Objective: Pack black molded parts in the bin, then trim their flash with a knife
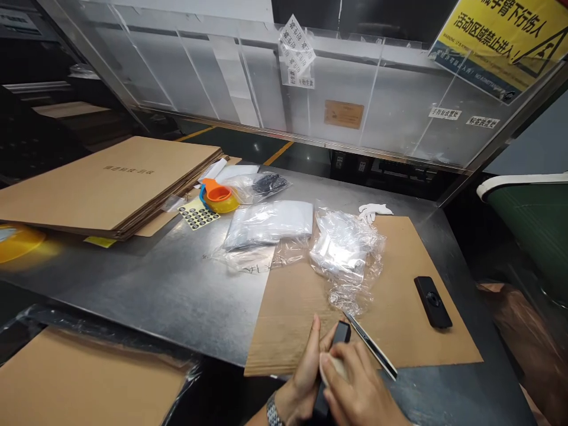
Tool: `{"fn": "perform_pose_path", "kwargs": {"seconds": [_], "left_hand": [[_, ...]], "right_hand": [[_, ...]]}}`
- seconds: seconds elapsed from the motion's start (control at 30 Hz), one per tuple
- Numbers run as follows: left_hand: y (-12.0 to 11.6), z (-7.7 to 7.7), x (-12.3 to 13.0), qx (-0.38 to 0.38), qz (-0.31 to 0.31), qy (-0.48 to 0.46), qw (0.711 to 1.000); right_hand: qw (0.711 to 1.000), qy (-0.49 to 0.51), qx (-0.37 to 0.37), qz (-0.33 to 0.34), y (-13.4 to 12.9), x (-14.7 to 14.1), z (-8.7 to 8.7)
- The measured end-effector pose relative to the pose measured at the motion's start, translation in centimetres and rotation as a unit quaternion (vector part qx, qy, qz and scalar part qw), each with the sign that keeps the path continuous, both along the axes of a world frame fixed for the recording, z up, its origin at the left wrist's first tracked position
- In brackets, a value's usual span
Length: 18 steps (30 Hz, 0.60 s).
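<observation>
My left hand (302, 374) is closed around a long black box-shaped device (341, 333), held upright at a tilt near the table's front edge. My right hand (361, 387) presses a small pale, eraser-like block (338, 365) against that device; its exact kind is hard to see behind the fingers. Just past my hands lies a slim utility knife (373, 348) on the cardboard sheet (297, 313). Crumpled clear plastic bags (348, 248) sit beyond the knife. On the right of the sheet rests a similar black device (432, 302) with a round lens-like part.
Flat cardboard boxes (115, 183) are stacked on the left of the metal table (190, 290). An orange tape dispenser (218, 192), round stickers (199, 214), a bagged white stack (270, 222) and white finger cots (373, 211) lie at the back, below a clear panel (248, 71).
</observation>
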<state>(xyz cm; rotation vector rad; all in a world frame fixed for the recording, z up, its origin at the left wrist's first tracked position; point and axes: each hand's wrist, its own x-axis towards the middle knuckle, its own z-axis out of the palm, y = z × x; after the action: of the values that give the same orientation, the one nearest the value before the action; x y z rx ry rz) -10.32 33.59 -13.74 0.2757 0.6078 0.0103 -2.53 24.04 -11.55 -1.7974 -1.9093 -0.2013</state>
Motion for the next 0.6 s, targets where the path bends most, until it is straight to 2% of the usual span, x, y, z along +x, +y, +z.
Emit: {"fn": "perform_pose_path", "kwargs": {"seconds": [0.1, 0.23, 0.3, 0.4, 0.5, 0.6], "left_hand": [[-0.2, -0.2, 0.6, -0.059, 0.018, 0.034, 0.997], [-0.1, -0.5, 1.1, -0.118, 0.030, 0.010, 0.993], [0.2, -0.6, 1.1, -0.151, 0.046, -0.020, 0.987], [0.7, -0.5, 1.4, -0.172, 0.094, -0.043, 0.980], [0.7, -0.6, 1.8, -0.173, 0.151, 0.012, 0.973], [0.5, -0.9, 2.1, -0.207, 0.170, 0.069, 0.961]], "right_hand": [[0.999, 0.011, 0.029, 0.023, -0.8, -1.0, -1.8], [0.995, 0.087, 0.025, -0.044, -2.5, -1.7, -3.9], [0.989, 0.113, 0.044, -0.080, -3.1, -1.6, -4.3], [0.981, 0.142, 0.092, -0.095, -3.3, -1.3, -4.4], [0.976, 0.163, 0.110, -0.098, -2.9, -1.5, -4.5], [0.970, 0.165, 0.115, -0.134, -2.6, -2.5, -5.1]]}}
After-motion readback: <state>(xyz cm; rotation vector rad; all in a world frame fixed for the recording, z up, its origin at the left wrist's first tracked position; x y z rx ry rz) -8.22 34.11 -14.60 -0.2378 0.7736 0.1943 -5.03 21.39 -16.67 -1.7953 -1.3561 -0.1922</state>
